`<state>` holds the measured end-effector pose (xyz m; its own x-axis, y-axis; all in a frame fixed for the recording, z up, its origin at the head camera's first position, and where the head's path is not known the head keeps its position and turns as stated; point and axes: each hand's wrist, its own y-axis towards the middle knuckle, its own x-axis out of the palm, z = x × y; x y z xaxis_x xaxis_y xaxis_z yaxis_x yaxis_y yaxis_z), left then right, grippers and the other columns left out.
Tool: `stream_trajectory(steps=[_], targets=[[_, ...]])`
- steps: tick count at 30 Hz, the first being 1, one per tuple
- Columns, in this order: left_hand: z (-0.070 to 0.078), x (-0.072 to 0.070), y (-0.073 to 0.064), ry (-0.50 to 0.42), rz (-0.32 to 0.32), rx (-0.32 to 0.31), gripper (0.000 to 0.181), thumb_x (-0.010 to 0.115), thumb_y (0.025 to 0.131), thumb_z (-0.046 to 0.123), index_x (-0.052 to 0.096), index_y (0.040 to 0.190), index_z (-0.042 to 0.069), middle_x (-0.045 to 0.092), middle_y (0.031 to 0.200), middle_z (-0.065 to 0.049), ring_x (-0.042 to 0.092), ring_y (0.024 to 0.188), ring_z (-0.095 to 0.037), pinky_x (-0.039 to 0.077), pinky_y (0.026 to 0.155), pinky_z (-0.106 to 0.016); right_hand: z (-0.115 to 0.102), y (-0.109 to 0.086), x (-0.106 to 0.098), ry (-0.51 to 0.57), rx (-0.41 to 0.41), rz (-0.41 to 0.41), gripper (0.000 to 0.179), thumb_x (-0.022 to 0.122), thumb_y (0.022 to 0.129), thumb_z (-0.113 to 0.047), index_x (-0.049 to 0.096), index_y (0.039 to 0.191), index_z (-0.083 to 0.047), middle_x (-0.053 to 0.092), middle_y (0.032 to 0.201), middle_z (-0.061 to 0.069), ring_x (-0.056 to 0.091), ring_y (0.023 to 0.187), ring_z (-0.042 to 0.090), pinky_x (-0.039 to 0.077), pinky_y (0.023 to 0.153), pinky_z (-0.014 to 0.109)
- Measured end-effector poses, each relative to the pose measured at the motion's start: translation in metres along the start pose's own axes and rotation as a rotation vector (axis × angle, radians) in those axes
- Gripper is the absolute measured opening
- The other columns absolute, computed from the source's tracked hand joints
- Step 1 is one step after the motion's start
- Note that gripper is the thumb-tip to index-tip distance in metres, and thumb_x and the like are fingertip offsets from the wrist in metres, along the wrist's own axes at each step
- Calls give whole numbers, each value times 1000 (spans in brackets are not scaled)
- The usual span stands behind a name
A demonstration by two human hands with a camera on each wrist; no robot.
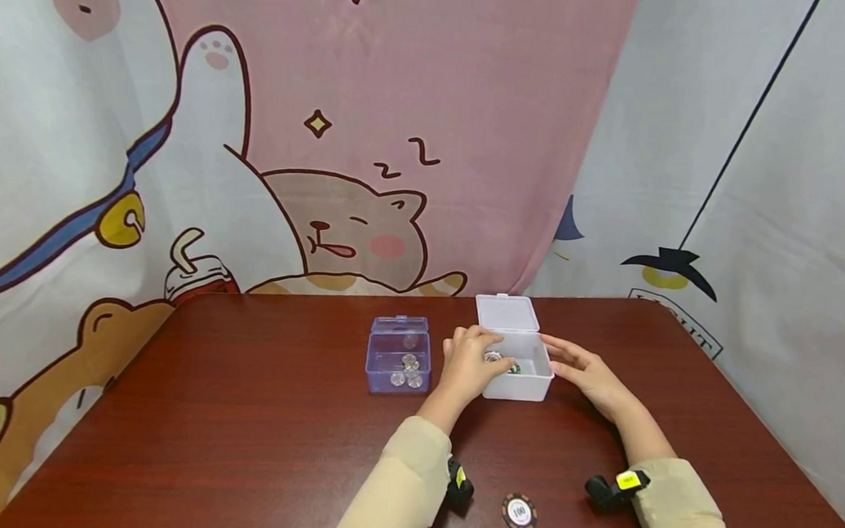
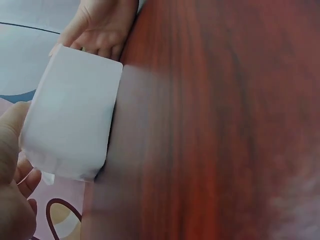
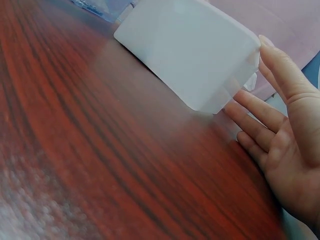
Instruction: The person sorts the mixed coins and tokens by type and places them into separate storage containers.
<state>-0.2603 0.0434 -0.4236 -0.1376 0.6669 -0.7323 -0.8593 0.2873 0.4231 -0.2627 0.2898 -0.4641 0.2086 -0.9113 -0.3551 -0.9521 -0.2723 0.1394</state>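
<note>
A white plastic box (image 1: 517,385) stands on the table with its lid (image 1: 507,314) tipped back. Inside, a few poker chips (image 1: 493,358) show in part behind the left hand. My left hand (image 1: 466,363) reaches over the box's left wall, thumb and index finger apart above the inside; its other fingers bend outside the wall. At the opposite side, my right hand (image 1: 591,379) has its thumb at the front corner and its fingers fairly straight along the right wall. A single poker chip (image 1: 519,512) marked 100 lies flat between the forearms.
To the left stands a translucent blue box (image 1: 379,386), lid raised, with several shiny round pieces (image 1: 411,369) in it. The dark red wooden table (image 1: 221,442) ends at a cartoon-printed curtain (image 1: 471,113). Black cameras are strapped to both wrists.
</note>
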Motion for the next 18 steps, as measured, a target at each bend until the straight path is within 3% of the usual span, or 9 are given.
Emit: stream_trajectory(steps=[6,14,18], targets=[[2,-8,-8,-167,56,20,45,75,82,34,68,121,13,59,115,0,47,104,-17,30,84,-36,-2,1,1,-9,1,3,52,58,97,-17,41,145,-9,46,141,18,47,122,20,36,97,40],[13,-21,-25,-275,69,60,49,78,79,33,67,122,11,61,116,2,47,103,-14,31,85,-35,-1,0,0,-1,-2,-3,53,58,97,-17,40,145,-8,45,141,19,50,116,9,39,91,22],[18,-25,-38,-296,38,73,50,80,78,33,68,122,13,61,115,4,47,103,-12,31,85,-34,0,0,1,-6,7,3,53,58,96,-18,41,145,-9,46,141,18,50,117,9,38,95,31]])
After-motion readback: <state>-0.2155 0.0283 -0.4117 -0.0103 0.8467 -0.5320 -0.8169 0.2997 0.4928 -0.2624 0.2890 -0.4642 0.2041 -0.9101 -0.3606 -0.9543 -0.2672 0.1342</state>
